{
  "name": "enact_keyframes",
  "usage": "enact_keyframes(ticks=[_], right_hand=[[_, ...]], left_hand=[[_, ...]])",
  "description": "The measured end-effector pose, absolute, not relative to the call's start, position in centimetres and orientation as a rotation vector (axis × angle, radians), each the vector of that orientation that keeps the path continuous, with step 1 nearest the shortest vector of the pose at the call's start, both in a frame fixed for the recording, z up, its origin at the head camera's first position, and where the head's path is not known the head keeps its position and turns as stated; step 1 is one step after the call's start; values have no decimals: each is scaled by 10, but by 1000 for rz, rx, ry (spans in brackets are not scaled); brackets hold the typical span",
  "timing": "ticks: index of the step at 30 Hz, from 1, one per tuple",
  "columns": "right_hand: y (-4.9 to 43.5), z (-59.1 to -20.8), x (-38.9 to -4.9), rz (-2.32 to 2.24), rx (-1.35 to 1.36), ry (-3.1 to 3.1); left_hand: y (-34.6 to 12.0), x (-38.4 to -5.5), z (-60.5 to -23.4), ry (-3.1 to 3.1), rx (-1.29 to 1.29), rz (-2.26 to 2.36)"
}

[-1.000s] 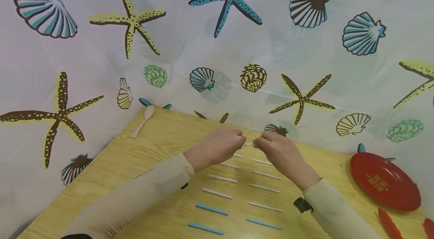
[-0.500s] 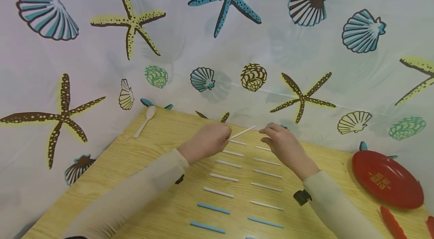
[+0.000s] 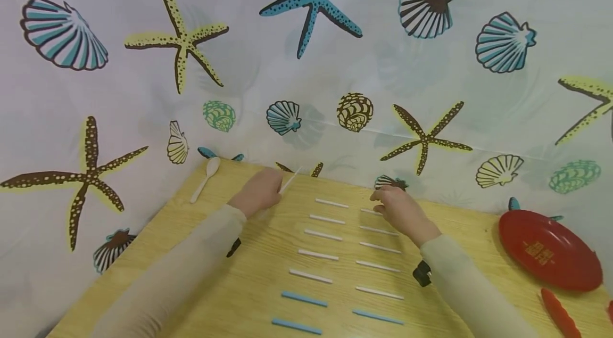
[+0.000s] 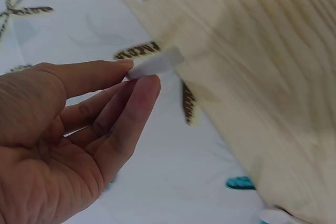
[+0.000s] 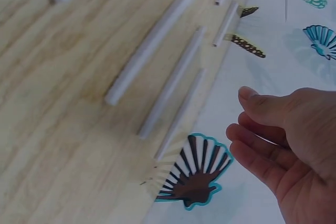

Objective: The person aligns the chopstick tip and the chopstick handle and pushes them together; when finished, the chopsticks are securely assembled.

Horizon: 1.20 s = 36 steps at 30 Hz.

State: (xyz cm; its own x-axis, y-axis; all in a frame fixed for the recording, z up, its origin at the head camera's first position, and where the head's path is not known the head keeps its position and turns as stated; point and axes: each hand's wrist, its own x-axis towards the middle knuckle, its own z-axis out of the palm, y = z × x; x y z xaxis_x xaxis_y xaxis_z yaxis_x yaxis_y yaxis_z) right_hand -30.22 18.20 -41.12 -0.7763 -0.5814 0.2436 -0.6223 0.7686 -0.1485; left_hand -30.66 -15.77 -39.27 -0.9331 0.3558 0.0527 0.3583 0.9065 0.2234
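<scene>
My left hand (image 3: 258, 191) pinches a thin white stick (image 4: 157, 62) between thumb and fingertips, raised near the table's far edge. In the head view that stick points up and to the right. My right hand (image 3: 402, 210) holds nothing; its fingers are loosely bent with a gap between thumb and fingertips, as the right wrist view shows. It hovers over the far end of the right column, partly covering a white stick (image 3: 371, 211). Two columns of sticks lie on the table: several white ones (image 3: 318, 255) farther off, blue ones (image 3: 304, 298) nearer me.
At the table's far left corner lies a white spoon (image 3: 206, 181). A red plate (image 3: 551, 253) with gold lettering is on the right, and a red wavy-edged piece (image 3: 557, 311) lies in front of it. A white sheet (image 3: 335, 72) printed with shells and starfish hangs behind the table (image 3: 239, 274).
One second ago both hands met at a white stick. The right hand let go and stayed near the right column, while the left hand carried the stick leftward.
</scene>
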Motion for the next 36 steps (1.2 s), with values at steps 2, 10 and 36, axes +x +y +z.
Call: enact_keyframes(ticks=[2,10,36], right_hand=[[182,-416,-305,313,952,-2817],[183,-429,-314,300,903,-2870],[182,-445,-321,185,885,-2911]], left_hand=[[-170,-310,-398,-3087,-503,-393],[-205,-321,-407,-3211,-311,-508],[-239,-319,-421,-3349,-46,-538]])
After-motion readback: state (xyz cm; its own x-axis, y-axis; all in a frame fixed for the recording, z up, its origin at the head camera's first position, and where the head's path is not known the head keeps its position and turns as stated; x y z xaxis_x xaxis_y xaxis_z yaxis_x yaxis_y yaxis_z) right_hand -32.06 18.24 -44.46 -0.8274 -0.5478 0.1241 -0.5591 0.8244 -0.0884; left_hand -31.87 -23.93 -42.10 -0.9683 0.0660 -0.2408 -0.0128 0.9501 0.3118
